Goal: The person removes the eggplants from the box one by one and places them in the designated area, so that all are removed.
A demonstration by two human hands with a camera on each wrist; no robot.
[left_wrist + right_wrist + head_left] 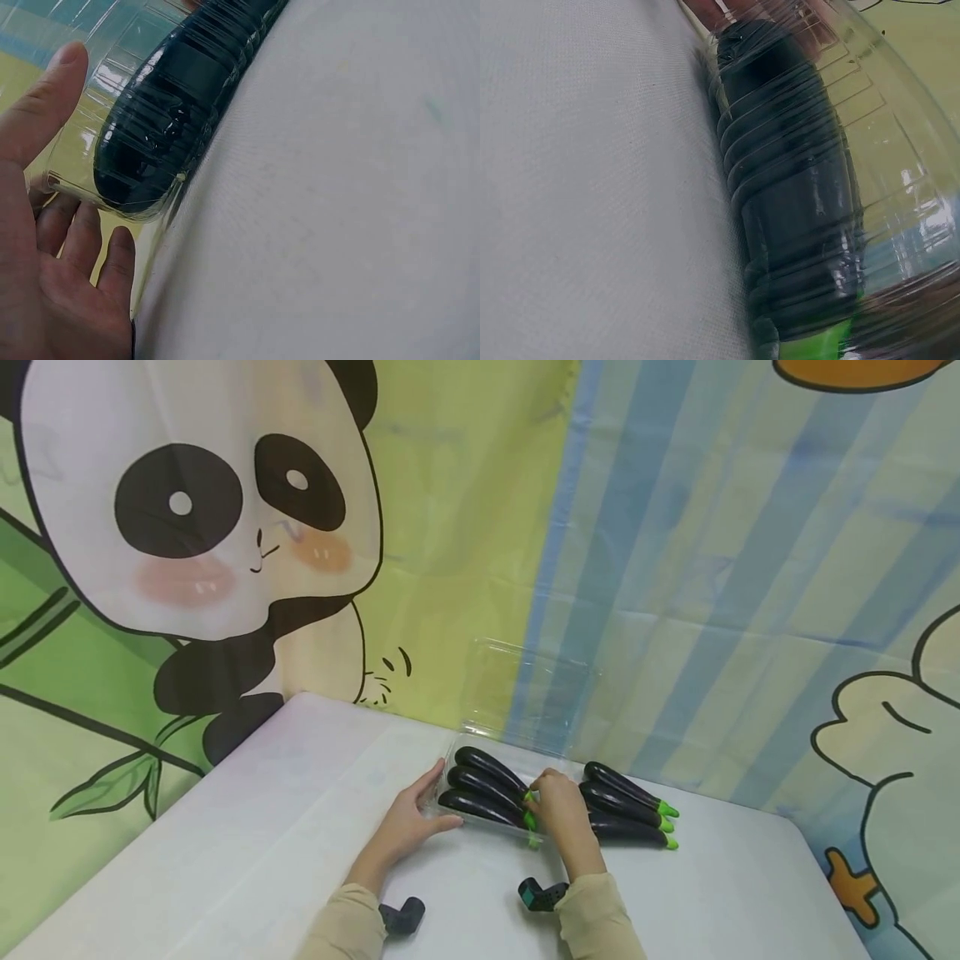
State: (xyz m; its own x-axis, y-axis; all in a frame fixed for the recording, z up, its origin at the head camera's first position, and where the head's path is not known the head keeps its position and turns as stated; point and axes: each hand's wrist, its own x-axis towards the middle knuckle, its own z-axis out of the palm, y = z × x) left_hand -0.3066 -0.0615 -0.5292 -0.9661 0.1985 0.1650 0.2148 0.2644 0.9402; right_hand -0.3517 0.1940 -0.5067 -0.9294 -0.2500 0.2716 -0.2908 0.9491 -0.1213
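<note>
A clear plastic box (pixel 542 762) stands on the table, its lid (pixel 525 689) raised at the back. Three dark eggplants (pixel 483 785) lie side by side in its left part, green stems to the right. My left hand (pixel 405 823) holds the box's left end, thumb at the front; in the left wrist view its fingers (pixel 81 238) curve round the corner. Inside the box, my right hand (pixel 561 814) bends its fingers at the green stems and pinches an eggplant there; its fingertips are partly hidden. Through the ribbed wall the right wrist view shows an eggplant (pixel 799 180).
Three more eggplants (pixel 626 806) lie to the right of the box, stems pointing right. The white table (pixel 247 860) ends at a cloth backdrop (pixel 465 527) with a cartoon panda. A small black device (pixel 405 917) is at the left wrist, another (pixel 542 895) at the right.
</note>
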